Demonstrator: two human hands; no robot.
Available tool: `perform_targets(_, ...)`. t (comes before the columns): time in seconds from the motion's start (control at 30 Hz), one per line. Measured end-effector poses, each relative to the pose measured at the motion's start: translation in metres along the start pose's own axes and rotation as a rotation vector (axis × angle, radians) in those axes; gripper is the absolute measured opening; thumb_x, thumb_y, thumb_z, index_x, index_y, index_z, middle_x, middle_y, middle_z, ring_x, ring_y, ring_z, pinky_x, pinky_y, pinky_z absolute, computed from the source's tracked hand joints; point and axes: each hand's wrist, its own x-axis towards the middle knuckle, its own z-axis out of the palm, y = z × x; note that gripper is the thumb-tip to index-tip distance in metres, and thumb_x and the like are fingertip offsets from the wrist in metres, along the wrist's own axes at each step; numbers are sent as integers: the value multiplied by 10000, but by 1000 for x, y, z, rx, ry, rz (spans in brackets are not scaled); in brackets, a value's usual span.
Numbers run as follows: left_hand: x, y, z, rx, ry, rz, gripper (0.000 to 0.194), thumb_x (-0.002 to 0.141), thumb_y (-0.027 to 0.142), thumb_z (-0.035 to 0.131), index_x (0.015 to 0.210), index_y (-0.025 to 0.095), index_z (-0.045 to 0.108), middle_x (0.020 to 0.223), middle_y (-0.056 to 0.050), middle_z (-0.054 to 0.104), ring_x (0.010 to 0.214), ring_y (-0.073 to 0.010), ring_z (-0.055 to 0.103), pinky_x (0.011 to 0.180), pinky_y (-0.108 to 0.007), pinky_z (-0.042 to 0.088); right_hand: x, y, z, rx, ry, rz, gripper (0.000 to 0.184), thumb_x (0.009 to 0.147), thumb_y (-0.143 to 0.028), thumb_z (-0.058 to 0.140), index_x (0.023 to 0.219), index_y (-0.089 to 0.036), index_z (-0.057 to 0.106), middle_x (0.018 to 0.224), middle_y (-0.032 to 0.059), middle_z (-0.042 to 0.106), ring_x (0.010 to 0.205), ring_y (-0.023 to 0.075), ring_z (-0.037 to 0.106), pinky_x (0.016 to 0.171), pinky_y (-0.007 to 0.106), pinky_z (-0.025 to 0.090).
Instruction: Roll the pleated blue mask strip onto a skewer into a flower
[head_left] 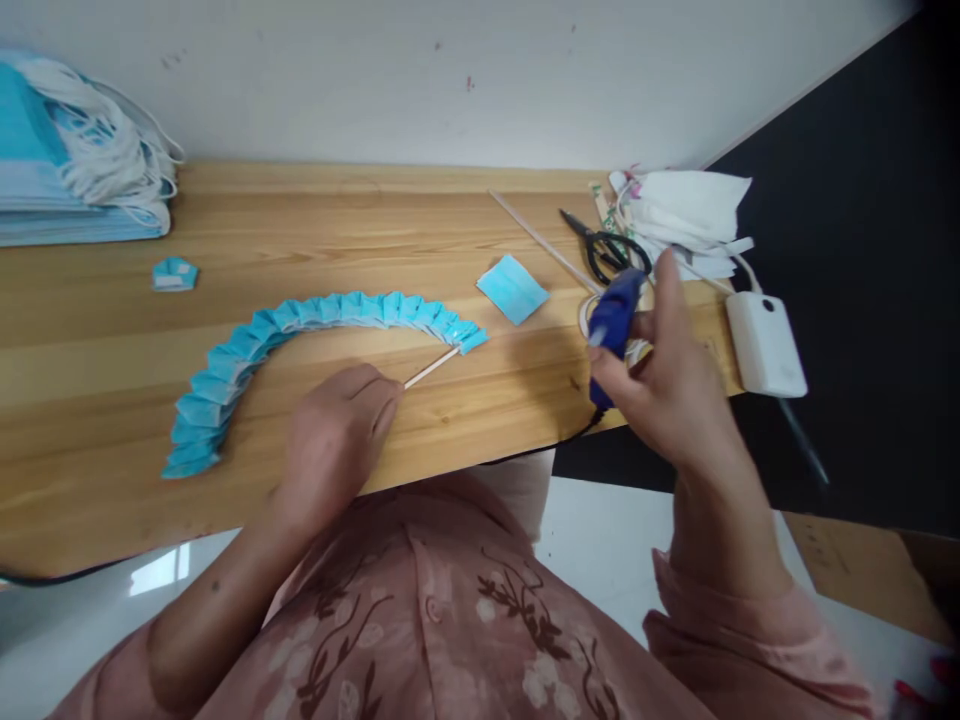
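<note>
Well, the left grip [337, 430] pinches a thin stick [433, 367], the right grip [671, 395] clasps a glue gun [610, 335]; jerking could skew the pleated strip [247, 343].

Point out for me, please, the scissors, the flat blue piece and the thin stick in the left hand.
Scissors [590, 238]: head view, where blades meet handles.
Flat blue piece [513, 290]: head view, its centre.
Thin stick [432, 368]: head view, mid-shaft.

On the wooden table [337, 235] lie a pleated blue strip [289, 317] (curved), a blue square [513, 290] and scissors [589, 238].
</note>
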Motion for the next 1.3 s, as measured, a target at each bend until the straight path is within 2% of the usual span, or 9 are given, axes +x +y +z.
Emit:
perform_targets(0.07, -1, -1, 1, -2, -8, -5, 290, 1055, 197, 509, 873, 166, 732, 921, -75, 752, 832, -228, 696, 693, -337, 482, -6, -1, 9, -87, -63, 31, 962, 917, -418, 629, 1691, -160, 121, 1105, 166, 763, 863, 342, 732, 648, 428, 535)
perform_targets(0.2, -2, -2, 1, 1, -19, -21, 299, 1068, 237, 498, 893, 176, 732, 943, -68, 759, 852, -233, 700, 709, -341, 496, -11, -7, 23, -217, -104, -29, 866, 966, -455, 578, 1667, -100, 213, 961, 179, 749, 863, 354, 706, 632, 416, 516)
perform_targets(0.37, -2, -2, 1, -6, -47, -62, 356, 1097, 313, 446, 940, 184, 739, 961, -64, 759, 859, -225, 696, 731, -341, 512, -8, -1, 28, -312, -103, -131, 771, 986, -383, 575, 1624, -41, 308, 985, 193, 744, 947, 367, 688, 732, 443, 538)
perform_targets(0.5, -2, -1, 2, -21, -48, -77, 348, 1097, 337, 455, 954, 189, 736, 965, -59, 758, 885, -220, 696, 764, -336, 523, -11, 2, 28, -245, 17, -254, 604, 993, -366, 576, 1511, -64, 502, 1103, 209, 752, 996, 367, 679, 844, 500, 539)
perform_targets(0.63, -1, 1, 0, -4, -54, -82, 347, 1094, 350, 463, 927, 196, 726, 948, -57, 753, 876, -220, 688, 757, -335, 510, -23, -20, 30, -48, 190, -291, 419, 1025, -298, 545, 1419, -173, 612, 1221, 161, 750, 1110, 329, 676, 945, 491, 526)
perform_targets(0.8, 0, 4, -2, 10, -83, -113, 348, 1092, 304, 455, 892, 195, 718, 935, -61, 739, 854, -214, 674, 733, -324, 479, -35, -57, 48, 117, 167, -437, 290, 1032, -193, 536, 1255, -188, 721, 1091, 102, 791, 991, 247, 693, 861, 404, 521)
perform_targets(1.0, 1, 5, -2, 20, -61, -85, 339, 1086, 285, 476, 865, 188, 713, 926, -65, 739, 851, -213, 669, 717, -322, 459, -19, -61, 70, 118, 169, -382, 320, 1028, -141, 511, 1211, -185, 770, 1084, 114, 788, 976, 252, 659, 808, 395, 498)
perform_targets(1.17, 0, 7, -2, 31, -66, -92, 385, 1096, 282, 435, 844, 195, 713, 877, -58, 722, 833, -206, 652, 699, -326, 451, -7, -58, 75, 101, 160, -385, 384, 1029, -109, 471, 1233, -234, 773, 1136, 87, 787, 1020, 246, 653, 827, 395, 489)
perform_targets(1.3, 0, 7, -2, 15, -76, -96, 381, 1094, 264, 426, 852, 200, 714, 863, -53, 713, 839, -200, 651, 699, -321, 460, -4, -59, 78, 71, 160, -424, 383, 1019, -89, 476, 1220, -220, 775, 1141, 81, 794, 1009, 246, 648, 773, 390, 448)
